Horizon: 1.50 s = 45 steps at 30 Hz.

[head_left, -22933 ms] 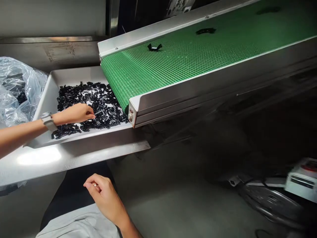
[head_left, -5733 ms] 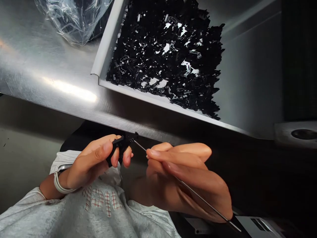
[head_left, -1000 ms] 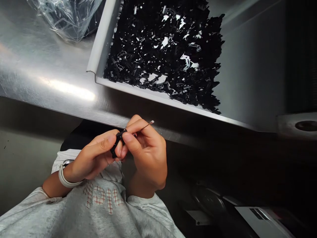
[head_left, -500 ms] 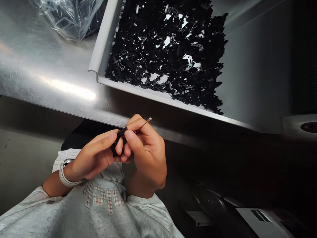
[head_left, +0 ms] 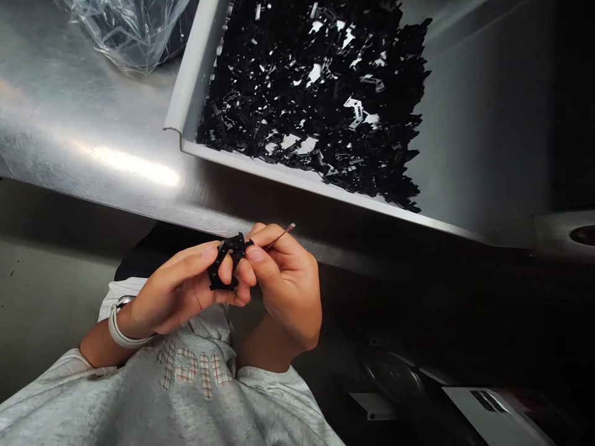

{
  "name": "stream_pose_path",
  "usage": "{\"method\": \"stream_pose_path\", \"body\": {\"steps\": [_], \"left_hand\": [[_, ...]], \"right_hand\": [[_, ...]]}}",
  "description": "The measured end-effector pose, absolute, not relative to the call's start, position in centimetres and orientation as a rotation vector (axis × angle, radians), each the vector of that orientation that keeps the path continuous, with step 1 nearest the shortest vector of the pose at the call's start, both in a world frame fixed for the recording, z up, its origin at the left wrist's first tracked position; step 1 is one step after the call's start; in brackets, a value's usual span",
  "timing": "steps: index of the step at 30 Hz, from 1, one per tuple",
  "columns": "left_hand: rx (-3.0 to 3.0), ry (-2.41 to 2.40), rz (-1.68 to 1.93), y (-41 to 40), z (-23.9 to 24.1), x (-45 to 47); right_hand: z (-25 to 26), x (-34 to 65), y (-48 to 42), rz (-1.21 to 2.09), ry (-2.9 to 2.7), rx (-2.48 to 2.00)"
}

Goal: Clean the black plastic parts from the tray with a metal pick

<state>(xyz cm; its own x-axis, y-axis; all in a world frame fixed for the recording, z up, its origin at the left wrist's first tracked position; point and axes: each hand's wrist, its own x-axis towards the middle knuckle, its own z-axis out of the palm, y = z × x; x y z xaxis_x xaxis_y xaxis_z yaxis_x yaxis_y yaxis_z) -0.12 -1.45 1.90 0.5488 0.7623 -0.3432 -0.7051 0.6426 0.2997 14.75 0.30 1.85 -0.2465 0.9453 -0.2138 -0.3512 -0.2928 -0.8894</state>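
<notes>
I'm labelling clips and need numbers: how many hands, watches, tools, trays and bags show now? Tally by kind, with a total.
Hands: 2 (left hand, right hand)
Watch: 1
Thin tool: 1
Tray: 1
Plastic bag: 1
Total: 6
The black parts overlap too much to count, so they are left out.

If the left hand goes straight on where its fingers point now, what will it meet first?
Most likely the right hand, which is just beyond the black plastic part held in the left hand; depth between the hands is hard to judge.
</notes>
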Motion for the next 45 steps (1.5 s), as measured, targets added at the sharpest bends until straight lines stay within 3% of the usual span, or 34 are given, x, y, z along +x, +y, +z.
{"method": "stream_pose_path", "body": {"steps": [4,22,35,45], "left_hand": [[0.090,0.425,0.850,-1.3,1.9,-0.2],[0.099,0.390,0.862,-1.2,1.8,0.0],[0.398,0.545,0.927,-1.3,1.5,0.0],[0.294,0.497,0.833,-1.1,1.3,0.0]], "right_hand": [[1.8,15.0,0.1,1.773,-0.873,-0.975],[0.6,15.8,0.0,1.409,-1.091,-1.221],[2.1,16.2,0.5,1.700,-1.041,-1.058],[1.8,15.9,0.2,1.606,-1.076,-1.101]]}}
